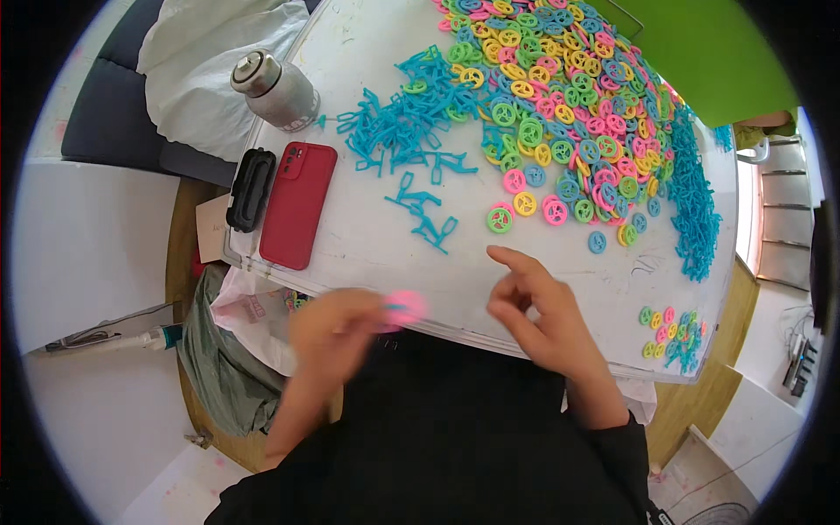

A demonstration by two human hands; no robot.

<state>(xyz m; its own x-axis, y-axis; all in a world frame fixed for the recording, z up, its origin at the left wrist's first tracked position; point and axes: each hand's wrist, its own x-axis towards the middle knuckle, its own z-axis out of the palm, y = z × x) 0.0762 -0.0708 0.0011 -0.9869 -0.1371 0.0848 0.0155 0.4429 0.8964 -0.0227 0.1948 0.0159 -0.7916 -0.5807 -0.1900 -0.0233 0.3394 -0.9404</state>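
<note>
My left hand (335, 325), smeared by motion, is closed on a pink plastic wheel (409, 310) at the table's near edge. A bit of blue shows on the wheel where the fingers meet it. To the right, my right hand (544, 319) is over the table edge with its index finger and thumb apart and nothing visible between them. Beyond the hands lie a few loose blue plastic pieces (429, 223) with frame-like ends. Several loose wheels, among them a green and pink one (500, 219), lie farther off.
A large heap of coloured wheels (560, 105) covers the far side, beside a blue pile of pieces (398, 122). More blue pieces (694, 210) line the right. A small mixed group (672, 332) lies near right. At left are a red phone (298, 206), black case (251, 190) and metal bottle (278, 94).
</note>
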